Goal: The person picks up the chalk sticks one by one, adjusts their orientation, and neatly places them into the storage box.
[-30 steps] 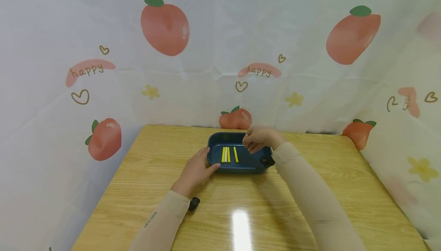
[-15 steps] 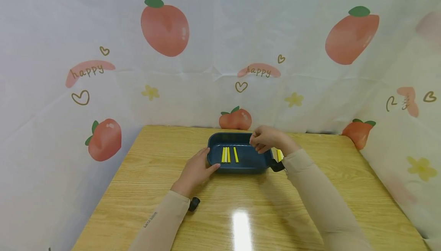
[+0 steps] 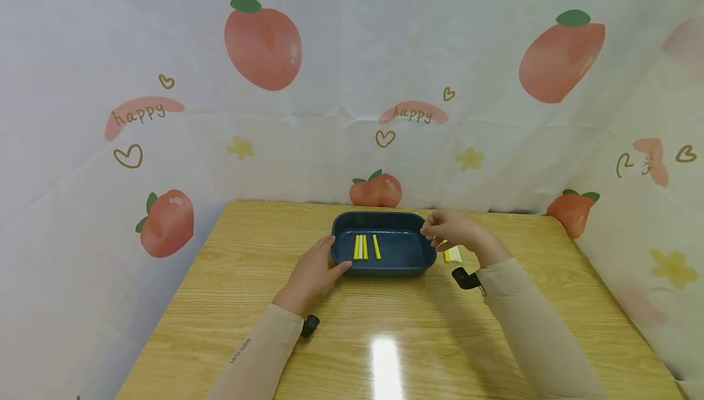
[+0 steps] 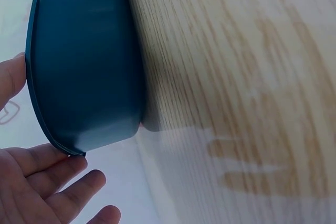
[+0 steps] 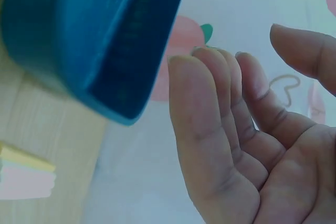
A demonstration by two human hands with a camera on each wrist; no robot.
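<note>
A dark blue tray (image 3: 385,272) stands on the table with several short yellow and pale sticks (image 3: 360,247), chalk-like, lying on its floor. Most lie side by side; one yellow stick (image 3: 376,247) lies apart to their right. My left hand (image 3: 312,272) touches the tray's left end. In the left wrist view, its fingertips (image 4: 79,161) meet the rim and the other fingers are loosely spread. My right hand (image 3: 448,229) hovers at the tray's right end, bent fingers apart and nothing between them. Beneath it, partly hidden, lies a group of yellow and white sticks (image 3: 453,254).
The wooden table (image 3: 247,253) runs back to a white cloth (image 3: 308,162) printed with peaches and hearts. A black wrist camera (image 3: 310,325) sits at the left cuff, another black camera (image 3: 465,278) at the right cuff.
My right hand has moved right from over the tray's inside to its right end, bringing the sticks outside the tray into view. The left hand and tray have stayed put.
</note>
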